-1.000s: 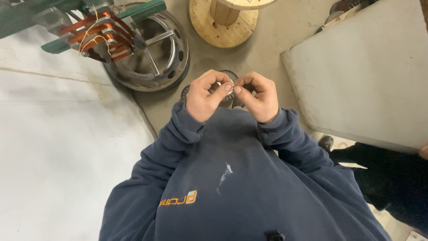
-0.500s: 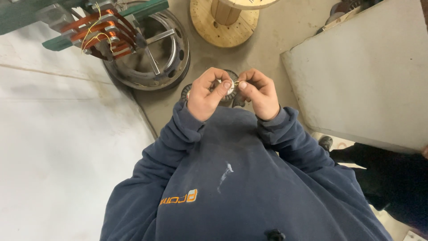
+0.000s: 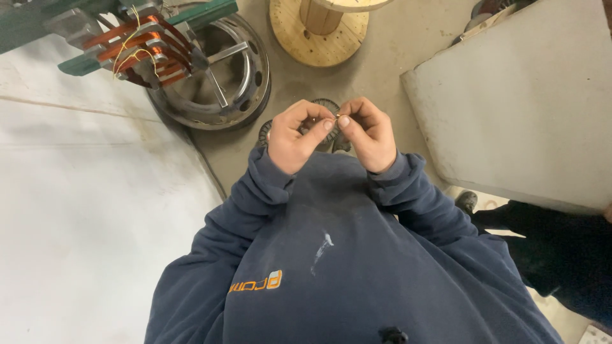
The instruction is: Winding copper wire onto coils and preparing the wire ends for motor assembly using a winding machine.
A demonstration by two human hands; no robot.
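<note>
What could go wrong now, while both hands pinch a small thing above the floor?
1. The tiny piece, pinched only by the fingertips of the left hand and right hand, may slip and drop.
2. It might then be hard to find near the round dark finned metal part on the grey concrete floor.

Head view, looking straight down over a dark blue sweatshirt (image 3: 331, 267) with a pale smear on the chest. Left hand (image 3: 294, 137) and right hand (image 3: 368, 134) raised together, thumbs and forefingers meeting and pinching something too small to make out. Directly below the hands, a small dark round finned part (image 3: 326, 106), mostly hidden. Upper left: metal wheel rim (image 3: 245, 83) on the concrete floor, copper wire coils (image 3: 137, 48) beside it. Wooden cable spool (image 3: 319, 28) at top. Grey slab (image 3: 523, 108) right.
</note>
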